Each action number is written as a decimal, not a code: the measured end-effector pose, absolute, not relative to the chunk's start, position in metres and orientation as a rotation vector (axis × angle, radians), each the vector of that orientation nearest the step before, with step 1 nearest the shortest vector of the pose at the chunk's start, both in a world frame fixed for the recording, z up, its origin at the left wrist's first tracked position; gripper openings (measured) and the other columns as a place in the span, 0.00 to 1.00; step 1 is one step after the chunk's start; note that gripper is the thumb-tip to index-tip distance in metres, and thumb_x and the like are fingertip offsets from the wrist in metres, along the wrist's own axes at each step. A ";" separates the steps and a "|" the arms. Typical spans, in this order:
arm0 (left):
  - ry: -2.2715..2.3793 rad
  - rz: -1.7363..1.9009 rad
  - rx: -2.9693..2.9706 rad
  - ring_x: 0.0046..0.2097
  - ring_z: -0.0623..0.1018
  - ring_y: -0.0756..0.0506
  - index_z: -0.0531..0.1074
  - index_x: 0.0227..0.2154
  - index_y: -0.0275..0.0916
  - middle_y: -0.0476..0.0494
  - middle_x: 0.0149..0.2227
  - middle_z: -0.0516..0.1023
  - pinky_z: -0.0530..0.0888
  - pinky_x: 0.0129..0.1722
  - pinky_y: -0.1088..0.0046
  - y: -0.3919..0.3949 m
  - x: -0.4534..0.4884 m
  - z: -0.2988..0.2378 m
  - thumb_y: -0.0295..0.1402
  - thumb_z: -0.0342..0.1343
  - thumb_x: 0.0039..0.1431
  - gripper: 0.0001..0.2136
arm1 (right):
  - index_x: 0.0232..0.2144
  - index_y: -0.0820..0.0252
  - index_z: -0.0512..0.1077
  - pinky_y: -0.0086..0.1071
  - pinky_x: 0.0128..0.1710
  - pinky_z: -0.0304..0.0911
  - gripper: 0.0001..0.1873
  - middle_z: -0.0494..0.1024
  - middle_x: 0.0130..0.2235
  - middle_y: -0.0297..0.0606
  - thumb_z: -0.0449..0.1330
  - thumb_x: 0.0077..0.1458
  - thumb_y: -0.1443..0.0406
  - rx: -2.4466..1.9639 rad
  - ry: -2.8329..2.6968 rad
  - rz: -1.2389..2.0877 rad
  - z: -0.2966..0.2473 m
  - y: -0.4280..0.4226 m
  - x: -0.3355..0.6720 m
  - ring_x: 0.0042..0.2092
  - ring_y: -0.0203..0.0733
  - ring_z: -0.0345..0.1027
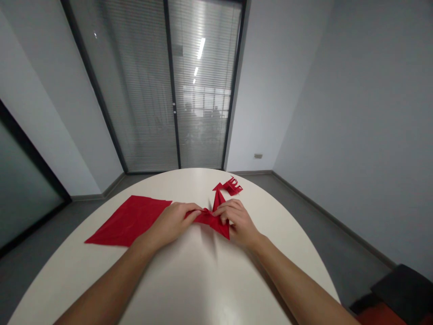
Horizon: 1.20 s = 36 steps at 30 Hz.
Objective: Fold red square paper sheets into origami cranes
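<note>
Folding apparently in hand: left hand (pixel 176 221) and right hand (pixel 238 221), nearly closed, pinching paper (pixel 220 227) between them over counter (pixel 189 280), sheet (pixel 130 221) beside the left; next crease likely wants steady grips.

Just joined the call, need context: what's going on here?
A person at a white table is handling a folded red piece with both bare hands. The left hand grips its left end; the right hand holds the other end. A larger red sheet lies on the table to the left, and a smaller red piece with cut-looking strips lies farther back, beyond the right hand.
</note>
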State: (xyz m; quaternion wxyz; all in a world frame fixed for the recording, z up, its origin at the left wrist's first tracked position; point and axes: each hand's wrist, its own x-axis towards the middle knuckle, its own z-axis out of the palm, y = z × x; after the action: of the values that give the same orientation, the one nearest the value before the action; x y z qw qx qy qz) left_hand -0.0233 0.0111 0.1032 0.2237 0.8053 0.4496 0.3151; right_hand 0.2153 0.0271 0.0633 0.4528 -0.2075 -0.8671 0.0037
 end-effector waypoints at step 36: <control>1.068 0.532 1.901 0.30 0.73 0.46 0.80 0.30 0.37 0.46 0.28 0.79 0.65 0.29 0.75 -0.001 -0.020 0.120 0.42 0.55 0.60 0.15 | 0.33 0.59 0.71 0.30 0.34 0.66 0.06 0.76 0.31 0.34 0.64 0.54 0.63 -0.687 -1.718 0.935 0.068 0.016 0.208 0.32 0.39 0.69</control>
State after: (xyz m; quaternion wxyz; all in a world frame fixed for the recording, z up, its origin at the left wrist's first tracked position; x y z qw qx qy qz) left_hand -0.0202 -0.0015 0.1196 0.4337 0.7633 0.4286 0.2136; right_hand 0.2079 0.0163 0.0675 0.5092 -0.2851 -0.7132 0.3884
